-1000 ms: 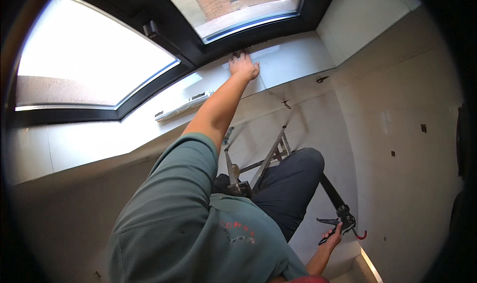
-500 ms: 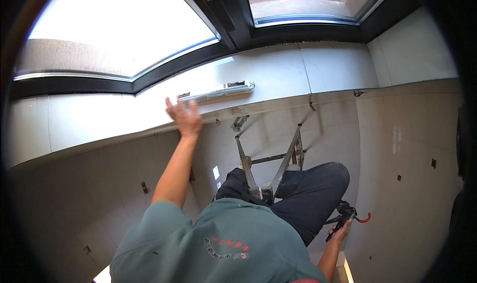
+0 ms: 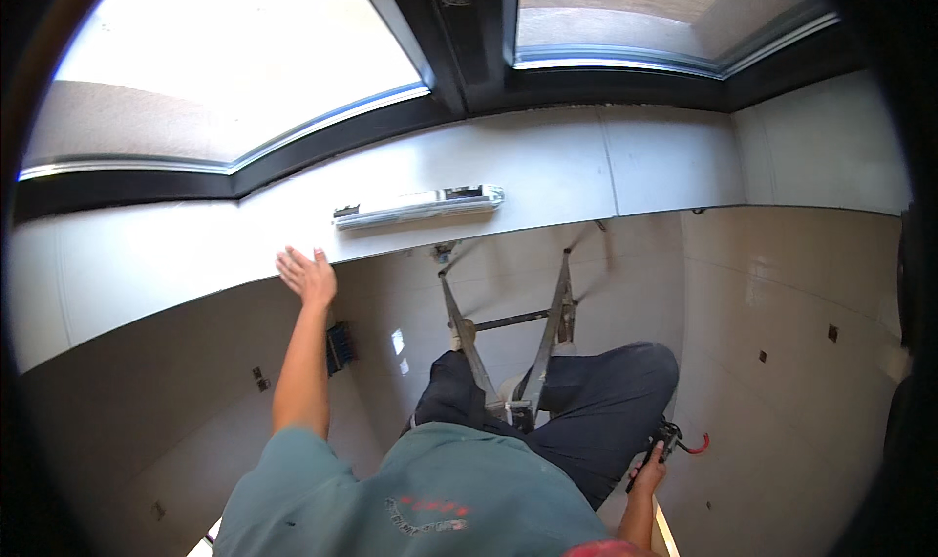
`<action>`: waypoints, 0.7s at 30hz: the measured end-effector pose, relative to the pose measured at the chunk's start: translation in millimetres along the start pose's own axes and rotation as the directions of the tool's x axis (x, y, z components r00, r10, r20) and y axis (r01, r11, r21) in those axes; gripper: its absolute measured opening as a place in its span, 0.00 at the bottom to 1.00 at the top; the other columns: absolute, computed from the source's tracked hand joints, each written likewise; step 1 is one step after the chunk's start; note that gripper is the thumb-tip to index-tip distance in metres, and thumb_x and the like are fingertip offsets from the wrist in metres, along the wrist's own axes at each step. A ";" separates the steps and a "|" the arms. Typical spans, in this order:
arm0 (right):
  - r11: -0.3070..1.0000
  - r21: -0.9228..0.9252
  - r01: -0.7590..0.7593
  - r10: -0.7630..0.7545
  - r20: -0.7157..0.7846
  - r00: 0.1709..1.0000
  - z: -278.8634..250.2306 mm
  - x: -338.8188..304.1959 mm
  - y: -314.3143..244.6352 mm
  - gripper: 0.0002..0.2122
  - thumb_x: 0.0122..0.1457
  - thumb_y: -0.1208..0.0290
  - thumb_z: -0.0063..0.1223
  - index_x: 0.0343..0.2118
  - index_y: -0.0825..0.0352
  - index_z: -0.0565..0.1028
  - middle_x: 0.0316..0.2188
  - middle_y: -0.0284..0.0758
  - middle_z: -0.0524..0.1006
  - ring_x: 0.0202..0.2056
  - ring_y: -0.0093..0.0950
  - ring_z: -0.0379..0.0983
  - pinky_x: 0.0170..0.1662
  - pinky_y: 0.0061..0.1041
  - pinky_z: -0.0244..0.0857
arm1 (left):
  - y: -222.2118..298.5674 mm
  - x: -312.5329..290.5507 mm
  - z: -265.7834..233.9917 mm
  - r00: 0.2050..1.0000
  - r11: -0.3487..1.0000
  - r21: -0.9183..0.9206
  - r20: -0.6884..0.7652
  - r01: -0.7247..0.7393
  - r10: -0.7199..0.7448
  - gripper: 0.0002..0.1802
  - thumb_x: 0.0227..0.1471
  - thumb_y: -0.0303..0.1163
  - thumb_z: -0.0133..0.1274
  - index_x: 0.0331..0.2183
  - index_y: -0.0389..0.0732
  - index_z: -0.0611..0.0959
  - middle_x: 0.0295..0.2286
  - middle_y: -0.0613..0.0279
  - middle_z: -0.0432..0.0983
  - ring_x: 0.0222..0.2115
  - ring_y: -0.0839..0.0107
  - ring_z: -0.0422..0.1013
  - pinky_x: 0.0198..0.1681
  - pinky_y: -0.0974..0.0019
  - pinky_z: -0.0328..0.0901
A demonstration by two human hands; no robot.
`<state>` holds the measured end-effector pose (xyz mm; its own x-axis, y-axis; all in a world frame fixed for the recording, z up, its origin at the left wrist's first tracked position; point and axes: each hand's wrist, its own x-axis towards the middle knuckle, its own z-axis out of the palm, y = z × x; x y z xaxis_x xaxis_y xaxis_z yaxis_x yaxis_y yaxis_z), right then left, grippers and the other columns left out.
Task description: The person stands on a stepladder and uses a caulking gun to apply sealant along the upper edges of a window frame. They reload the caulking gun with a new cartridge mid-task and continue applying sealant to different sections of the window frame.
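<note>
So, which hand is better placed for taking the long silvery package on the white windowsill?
Probably the left hand: it looks empty and open, near the long silvery package, by the front edge of the white windowsill. The right hand, farther off, holds the red-hooked black caulking gun.

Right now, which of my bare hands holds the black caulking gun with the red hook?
Your right bare hand, beside your dark trousers, grips the black caulking gun; your left bare hand, at the edge of the white windowsill, looks empty.
</note>
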<state>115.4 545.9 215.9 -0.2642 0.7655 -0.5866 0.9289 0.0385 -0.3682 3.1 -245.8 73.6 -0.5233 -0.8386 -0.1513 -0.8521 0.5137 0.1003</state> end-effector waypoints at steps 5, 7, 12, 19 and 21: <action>0.993 -0.091 -0.075 0.071 -0.045 0.996 3.8 6.6 0.6 0.31 0.61 0.34 0.51 0.33 0.66 0.72 0.16 0.30 0.67 0.13 0.24 0.64 0.15 0.28 0.57 | -13.5 11.6 10.6 0.999 0.972 0.233 -0.053 0.010 0.002 0.46 0.67 0.60 0.35 0.69 0.33 0.52 0.70 0.37 0.39 0.71 0.45 0.35 0.71 0.41 0.34; 0.997 -0.065 -0.049 0.050 0.015 0.999 4.2 6.5 2.3 0.30 0.63 0.35 0.47 0.33 0.66 0.72 0.15 0.31 0.68 0.12 0.25 0.64 0.15 0.27 0.58 | -15.8 12.7 11.4 0.999 1.000 0.006 -0.027 0.026 -0.026 0.49 0.67 0.63 0.31 0.70 0.35 0.41 0.70 0.37 0.29 0.71 0.43 0.25 0.71 0.43 0.25; 1.000 0.021 -0.022 0.021 0.055 0.998 -2.5 10.6 16.6 0.32 0.65 0.33 0.40 0.35 0.66 0.73 0.14 0.31 0.68 0.12 0.25 0.64 0.14 0.26 0.58 | -10.4 18.7 0.8 0.999 0.971 0.238 0.038 0.005 -0.014 0.50 0.66 0.64 0.32 0.70 0.32 0.47 0.70 0.36 0.36 0.71 0.44 0.32 0.71 0.43 0.31; 0.983 -0.095 0.160 -0.162 -0.006 0.987 -8.1 34.1 42.0 0.25 0.61 0.43 0.60 0.26 0.65 0.73 0.12 0.30 0.66 0.10 0.23 0.60 0.12 0.27 0.53 | 14.9 10.1 -4.6 0.988 0.989 0.116 0.117 0.090 -0.104 0.50 0.64 0.61 0.37 0.70 0.32 0.45 0.70 0.38 0.33 0.72 0.45 0.28 0.72 0.44 0.28; 0.975 -0.093 0.202 -0.206 -0.031 0.978 -8.1 33.4 44.0 0.24 0.60 0.44 0.61 0.26 0.64 0.73 0.13 0.28 0.65 0.10 0.22 0.60 0.13 0.25 0.52 | 17.4 6.2 -3.4 0.981 0.995 0.010 0.162 0.101 -0.102 0.51 0.64 0.62 0.34 0.70 0.33 0.41 0.70 0.36 0.27 0.71 0.43 0.23 0.71 0.44 0.23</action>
<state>149.6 578.3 186.0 -0.4413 0.7610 -0.4756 0.8765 0.2518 -0.4104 -15.0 -242.7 77.7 -0.4281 -0.8458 -0.3183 -0.9008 0.4278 0.0748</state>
